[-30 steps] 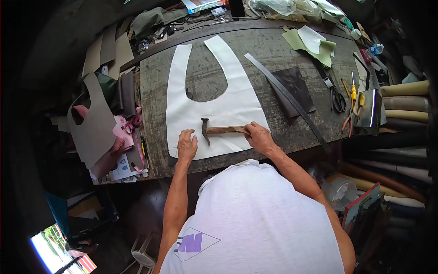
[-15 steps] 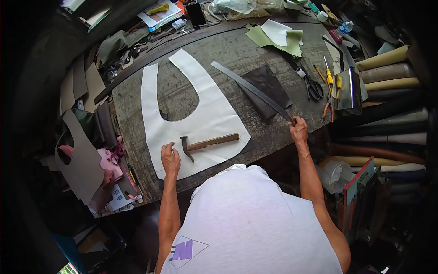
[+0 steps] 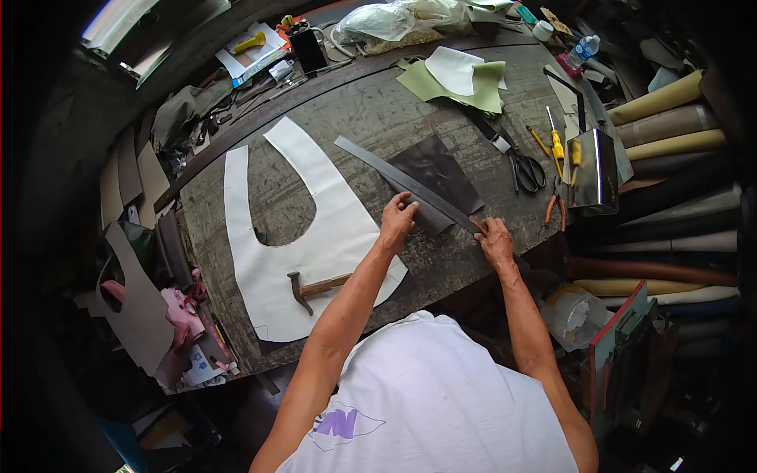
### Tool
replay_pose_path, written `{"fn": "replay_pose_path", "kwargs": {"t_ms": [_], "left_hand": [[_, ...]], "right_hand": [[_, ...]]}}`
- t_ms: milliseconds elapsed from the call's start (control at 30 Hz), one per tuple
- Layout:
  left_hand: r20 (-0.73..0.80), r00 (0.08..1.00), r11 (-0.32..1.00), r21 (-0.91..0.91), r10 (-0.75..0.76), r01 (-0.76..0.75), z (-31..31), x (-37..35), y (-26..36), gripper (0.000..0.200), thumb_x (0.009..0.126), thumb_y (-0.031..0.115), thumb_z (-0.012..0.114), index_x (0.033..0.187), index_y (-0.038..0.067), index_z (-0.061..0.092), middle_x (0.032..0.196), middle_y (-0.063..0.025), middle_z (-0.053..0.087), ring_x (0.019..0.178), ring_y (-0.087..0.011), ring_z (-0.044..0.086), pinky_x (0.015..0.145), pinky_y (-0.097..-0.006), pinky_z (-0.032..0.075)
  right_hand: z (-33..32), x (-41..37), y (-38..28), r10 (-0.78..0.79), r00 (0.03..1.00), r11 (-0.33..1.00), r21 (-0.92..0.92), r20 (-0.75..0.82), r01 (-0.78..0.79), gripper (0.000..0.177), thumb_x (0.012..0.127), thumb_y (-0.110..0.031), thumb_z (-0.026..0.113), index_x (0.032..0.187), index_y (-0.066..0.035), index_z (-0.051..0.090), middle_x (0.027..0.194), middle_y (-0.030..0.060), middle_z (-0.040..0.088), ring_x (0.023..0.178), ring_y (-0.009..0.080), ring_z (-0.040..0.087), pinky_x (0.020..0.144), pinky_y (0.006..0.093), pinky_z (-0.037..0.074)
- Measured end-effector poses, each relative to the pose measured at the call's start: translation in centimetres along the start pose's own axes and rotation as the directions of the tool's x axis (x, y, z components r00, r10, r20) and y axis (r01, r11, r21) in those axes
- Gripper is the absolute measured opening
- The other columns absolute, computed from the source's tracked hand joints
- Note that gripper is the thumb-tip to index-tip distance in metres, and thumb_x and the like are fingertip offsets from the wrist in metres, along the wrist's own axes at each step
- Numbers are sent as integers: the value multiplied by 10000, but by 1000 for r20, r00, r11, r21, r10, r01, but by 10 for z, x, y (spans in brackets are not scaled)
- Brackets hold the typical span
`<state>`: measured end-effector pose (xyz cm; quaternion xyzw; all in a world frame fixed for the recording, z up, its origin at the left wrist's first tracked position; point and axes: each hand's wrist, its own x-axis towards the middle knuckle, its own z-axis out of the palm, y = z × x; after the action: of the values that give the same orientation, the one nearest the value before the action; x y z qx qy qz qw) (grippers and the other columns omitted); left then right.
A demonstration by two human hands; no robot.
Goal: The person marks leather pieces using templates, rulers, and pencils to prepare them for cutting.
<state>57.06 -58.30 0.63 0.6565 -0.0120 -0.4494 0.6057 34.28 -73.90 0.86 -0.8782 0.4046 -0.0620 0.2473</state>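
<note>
A long metal ruler [image 3: 402, 180] lies slanting across a dark brown leather piece [image 3: 438, 175]. My right hand [image 3: 495, 240] is closed round the ruler's near end. Over the dark leather's left edge is my left hand [image 3: 399, 219], fingers apart, close beside the ruler and holding nothing. To the left spreads a white U-shaped piece [image 3: 276, 264]. On it rests a hammer [image 3: 301, 292], its wooden handle partly hidden behind my left forearm.
On the worn table [image 3: 355, 114] are black scissors [image 3: 527, 169], a yellow screwdriver [image 3: 557, 142], orange-handled pliers [image 3: 556, 209], a shiny metal box [image 3: 593, 172] and green material [image 3: 426, 80]. Rolls [image 3: 670, 126] stack at the right. Scraps [image 3: 185, 315] crowd the left edge.
My left hand has moved from the white piece beside the hammer across to the ruler and dark leather. My right hand still holds the ruler's end. The whole view has shifted slightly.
</note>
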Motion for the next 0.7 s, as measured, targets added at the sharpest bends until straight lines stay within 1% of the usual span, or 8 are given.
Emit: {"fn": "replay_pose_path", "kwargs": {"t_ms": [200, 300, 333, 367, 400, 500, 633, 700], "left_hand": [[-133, 990, 963, 267, 52, -15, 24, 32, -7, 339, 871, 140, 742, 1191, 39, 692, 980, -86, 675, 864, -125, 622, 656, -298, 517], [-148, 979, 904, 423, 140, -66, 26, 34, -14, 291, 846, 66, 722, 1135, 34, 719, 935, -108, 704, 821, -124, 649, 675, -296, 527], [-142, 964, 872, 471, 224, -133, 26, 37, -22, 297, 845, 55, 712, 1141, 35, 716, 940, -109, 706, 823, -135, 656, 696, -298, 532], [-133, 943, 833, 517, 304, -196, 26, 40, -27, 304, 844, 45, 702, 1147, 35, 714, 946, -110, 708, 825, -146, 662, 717, -300, 538], [-115, 936, 831, 504, 333, -234, 31, 39, -26, 356, 843, 3, 670, 1196, 41, 698, 996, -91, 715, 872, -159, 663, 793, -286, 532], [-39, 995, 972, 221, 90, -79, 62, 34, -5, 403, 854, -25, 648, 1252, 33, 668, 1084, -74, 705, 962, -147, 640, 843, -276, 512], [214, 920, 919, 151, 329, -364, 131, 24, 44, 442, 913, -36, 564, 1352, 7, 575, 1210, -95, 667, 1101, -180, 621, 963, -305, 482], [367, 819, 863, 79, 440, -499, 157, -2, 105, 459, 935, -25, 536, 1390, 38, 546, 1331, -120, 623, 1270, -237, 570, 1096, -345, 416]], "right_hand": [[-7, 19, 13, -19, 983, 1000, -4, 183, 20, 247, 808, -149, 804, 914, -9, 630, 909, 175, 591, 864, 387, 608, 746, 472, 459], [-14, 26, 38, -61, 983, 979, 202, 173, 25, 235, 855, -207, 757, 907, -14, 633, 916, 188, 594, 873, 406, 611, 729, 514, 454], [-19, 29, 50, -90, 991, 965, 256, 97, 62, 214, 890, -203, 709, 887, -9, 618, 795, 160, 567, 730, 351, 564, 662, 472, 425], [-33, 31, 58, 8, 983, 949, 308, 183, -65, 218, 920, -200, 675, 868, -9, 584, 695, 117, 501, 638, 259, 491, 616, 418, 400], [-55, 32, 54, 36, 985, 944, 317, 170, -89, 225, 932, -205, 672, 870, -8, 581, 676, 92, 477, 633, 214, 464, 606, 390, 392], [-114, 34, 41, 116, 987, 899, 410, 115, -154, 241, 961, -217, 670, 901, 3, 594, 684, 37, 466, 667, 117, 439, 605, 321, 389], [-154, 36, 48, 52, 984, 937, 350, -171, 11, 266, 1007, -235, 652, 942, 21, 619, 763, 7, 568, 764, 93, 495, 710, 268, 433], [-172, 33, 52, 228, 968, 841, 521, -100, -144, 287, 1014, -235, 668, 1006, 52, 669, 948, 12, 661, 932, 103, 598, 915, 254, 449]]}}
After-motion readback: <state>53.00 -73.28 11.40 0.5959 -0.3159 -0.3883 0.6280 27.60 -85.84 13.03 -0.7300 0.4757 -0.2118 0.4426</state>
